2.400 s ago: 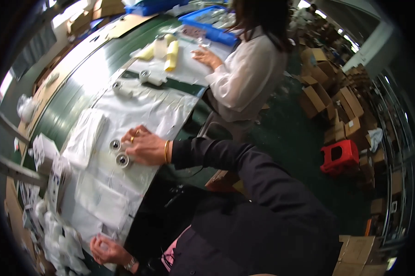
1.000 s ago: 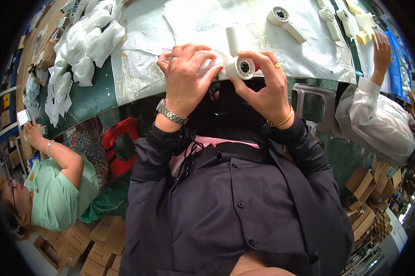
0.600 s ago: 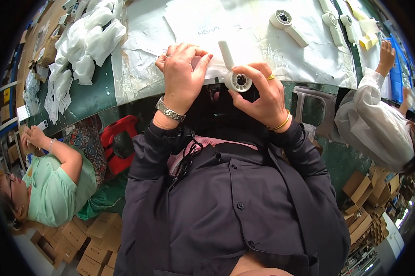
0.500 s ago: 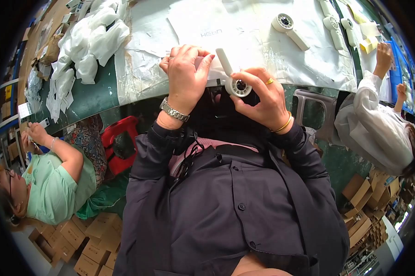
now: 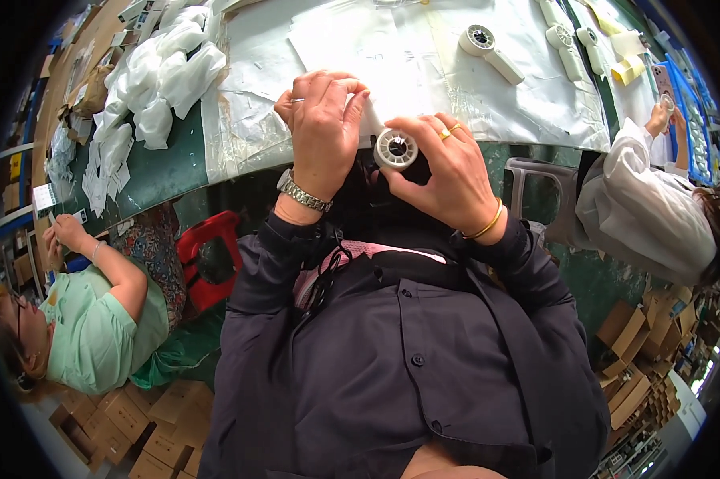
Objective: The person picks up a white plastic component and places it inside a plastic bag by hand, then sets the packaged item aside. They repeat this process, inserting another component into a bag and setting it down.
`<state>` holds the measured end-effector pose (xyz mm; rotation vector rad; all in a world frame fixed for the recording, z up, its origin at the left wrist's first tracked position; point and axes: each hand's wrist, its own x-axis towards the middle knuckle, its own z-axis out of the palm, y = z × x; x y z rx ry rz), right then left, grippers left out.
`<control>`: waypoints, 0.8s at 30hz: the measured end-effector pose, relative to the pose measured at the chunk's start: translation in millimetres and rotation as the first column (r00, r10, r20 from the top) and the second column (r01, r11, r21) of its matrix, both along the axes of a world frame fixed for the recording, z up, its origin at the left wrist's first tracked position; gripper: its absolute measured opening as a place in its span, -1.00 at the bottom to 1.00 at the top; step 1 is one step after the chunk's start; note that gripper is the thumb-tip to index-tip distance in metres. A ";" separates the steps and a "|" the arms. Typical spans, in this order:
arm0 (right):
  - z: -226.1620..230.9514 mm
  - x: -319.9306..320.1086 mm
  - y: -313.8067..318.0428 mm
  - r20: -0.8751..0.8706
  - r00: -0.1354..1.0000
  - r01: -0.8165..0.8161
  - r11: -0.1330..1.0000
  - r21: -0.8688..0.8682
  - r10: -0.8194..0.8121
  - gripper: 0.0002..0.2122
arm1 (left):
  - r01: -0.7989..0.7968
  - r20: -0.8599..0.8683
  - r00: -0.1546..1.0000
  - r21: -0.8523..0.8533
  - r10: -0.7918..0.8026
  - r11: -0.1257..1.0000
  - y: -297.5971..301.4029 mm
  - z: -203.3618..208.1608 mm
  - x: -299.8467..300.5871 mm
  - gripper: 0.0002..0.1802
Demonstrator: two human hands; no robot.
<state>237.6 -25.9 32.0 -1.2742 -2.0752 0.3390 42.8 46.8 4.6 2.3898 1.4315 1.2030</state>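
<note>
My right hand (image 5: 448,172) pinches the round head of a small white handheld fan (image 5: 396,149) between thumb and fingers, at the near edge of the table. The fan's dark grille centre faces up, and its pale handle points away beside my left hand, hard to tell from the white sheet. My left hand (image 5: 324,128) is closed, fingers bent and thumb tip near the fingertips. Whatever it grips, if anything, is hidden behind the fingers. Farther right on the table lies another white handheld fan (image 5: 499,64).
White sheeting (image 5: 256,80) covers the table. Crumpled white bags (image 5: 156,80) heap at the left. More fans (image 5: 563,40) lie at the far right. One co-worker (image 5: 96,311) sits left by a red chair (image 5: 208,255); another (image 5: 647,203) sits right by a grey stool (image 5: 547,188).
The held fan has turned and come slightly left and nearer, its head now facing up more fully. My left hand has barely moved. The right co-worker's hands have shifted and a phone shows there.
</note>
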 end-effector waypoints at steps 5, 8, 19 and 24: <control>3.1 -12.9 7.6 -0.011 0.996 0.086 0.995 -0.057 -0.087 -0.45 | 0.115 0.022 0.993 0.035 -0.116 0.993 -5.4 9.6 -4.2 -0.90; -2.1 -14.1 14.8 0.003 0.995 0.097 0.995 -0.019 -0.097 -0.45 | 0.200 0.051 0.978 0.022 -0.200 0.980 -10.1 12.8 -9.2 -0.81; -4.7 -11.0 15.2 -0.201 0.966 0.172 0.984 0.044 -0.160 -0.72 | 0.763 0.856 0.430 -0.515 0.289 0.390 -39.1 6.6 -12.7 -0.65; -13.3 -24.5 10.3 -0.130 0.967 0.224 0.974 0.028 -0.219 -0.67 | 0.689 0.778 0.483 -0.620 0.401 0.375 -41.4 0.8 -22.6 -0.79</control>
